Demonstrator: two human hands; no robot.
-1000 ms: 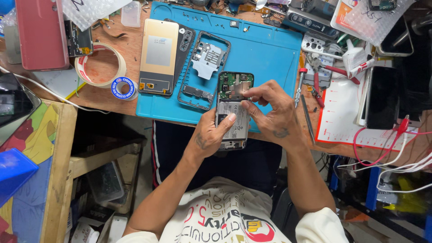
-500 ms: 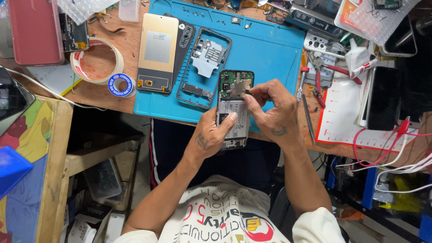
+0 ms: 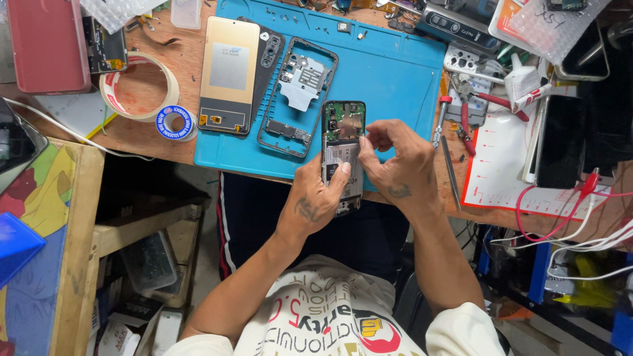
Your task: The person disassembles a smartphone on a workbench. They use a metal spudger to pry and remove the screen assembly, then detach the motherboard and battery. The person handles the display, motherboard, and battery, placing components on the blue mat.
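Here, an opened smartphone (image 3: pixel 343 155) with its back off, green circuit board and metal shields exposed, is held over the near edge of the blue repair mat (image 3: pixel 395 79). The left hand (image 3: pixel 316 201) grips its lower half, thumb pressed flat on the phone's middle, the other fingers wrapped behind it. The right hand (image 3: pixel 399 165) sits at the phone's right edge, thumb and forefinger pinched together right at the board; whether they pinch a small part, cannot tell.

Just left of the phone on the mat lies a dark phone mid-frame (image 3: pixel 297 95) with a silver plate inside. Left of that, a dark back cover (image 3: pixel 269 59), partly under a gold-backed display panel (image 3: pixel 227 76) that overhangs the mat's left edge. Small screws are scattered along the mat's top.

On the wooden counter (image 3: pixel 142 135), left of the mat: a wide tape roll (image 3: pixel 138 86) and a small blue-labelled tape roll (image 3: pixel 173 123). Right of the mat: a red-tipped screwdriver (image 3: pixel 440 118), red-handled pliers (image 3: pixel 478 99), tweezers (image 3: pixel 450 171), a white-and-red mat (image 3: pixel 508 165) and a dark phone (image 3: pixel 560 142).
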